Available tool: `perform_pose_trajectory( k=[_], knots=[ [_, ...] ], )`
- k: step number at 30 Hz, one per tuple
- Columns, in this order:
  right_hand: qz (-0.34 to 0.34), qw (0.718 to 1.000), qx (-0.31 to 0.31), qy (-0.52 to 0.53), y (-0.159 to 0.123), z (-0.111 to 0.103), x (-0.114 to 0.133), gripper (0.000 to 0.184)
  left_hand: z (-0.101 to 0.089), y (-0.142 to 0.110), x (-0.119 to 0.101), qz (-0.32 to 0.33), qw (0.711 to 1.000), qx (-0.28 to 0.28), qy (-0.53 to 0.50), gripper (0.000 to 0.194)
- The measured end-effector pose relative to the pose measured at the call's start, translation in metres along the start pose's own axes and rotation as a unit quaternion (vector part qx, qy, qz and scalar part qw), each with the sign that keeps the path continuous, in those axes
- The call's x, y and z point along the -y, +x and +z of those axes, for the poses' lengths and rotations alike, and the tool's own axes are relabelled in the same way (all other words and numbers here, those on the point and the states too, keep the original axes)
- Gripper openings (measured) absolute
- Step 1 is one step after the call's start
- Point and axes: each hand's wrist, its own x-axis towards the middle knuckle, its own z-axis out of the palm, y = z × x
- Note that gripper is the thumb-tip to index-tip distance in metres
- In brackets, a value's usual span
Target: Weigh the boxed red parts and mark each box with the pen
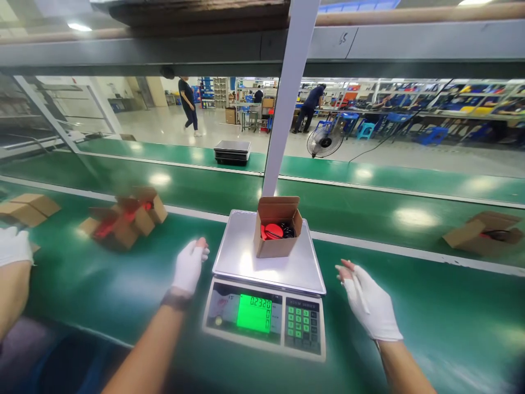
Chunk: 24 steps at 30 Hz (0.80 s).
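An open cardboard box stands upright on the metal pan of a digital scale, its back flap raised. Inside it are a red round item and a coiled black cable. The scale's lit green display reads 0.2320. My left hand, in a white glove with bare fingertips, hovers by the pan's left edge, fingers loosely bent and apart, holding nothing. To the right of the scale, my right hand, gloved the same way, has its fingers stretched toward the pan, also without anything in it.
Several open boxes with red items sit on the green belt at left, beside closed boxes. A co-worker's gloved hand is at the far left. Another open box lies right. A post rises behind the scale; a second scale stands beyond.
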Motion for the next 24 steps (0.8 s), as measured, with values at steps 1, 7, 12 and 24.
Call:
perform_pose_trajectory(
  k=[1, 7, 12, 24],
  knots=[
    [-0.022, 0.999, -0.040, 0.009, 0.001, -0.004, 0.013, 0.043, 0.002, -0.002, -0.014, 0.026, 1.000, 0.002, 0.003, 0.043],
    [-0.237, 0.963, -0.099, 0.087, 0.000, -0.017, 0.103, 0.031, 0.033, -0.020, -0.091, 0.185, 0.975, 0.083, 0.089, 0.040],
    [-0.364, 0.928, -0.044, 0.059, 0.013, 0.001, 0.141, 0.034, 0.074, -0.031, -0.114, 0.241, 0.935, 0.144, 0.215, 0.042],
    [-0.242, 0.943, 0.112, 0.200, 0.029, -0.004, 0.201, 0.031, 0.083, -0.021, -0.098, 0.086, 0.956, 0.278, -0.038, 0.031]
  ],
)
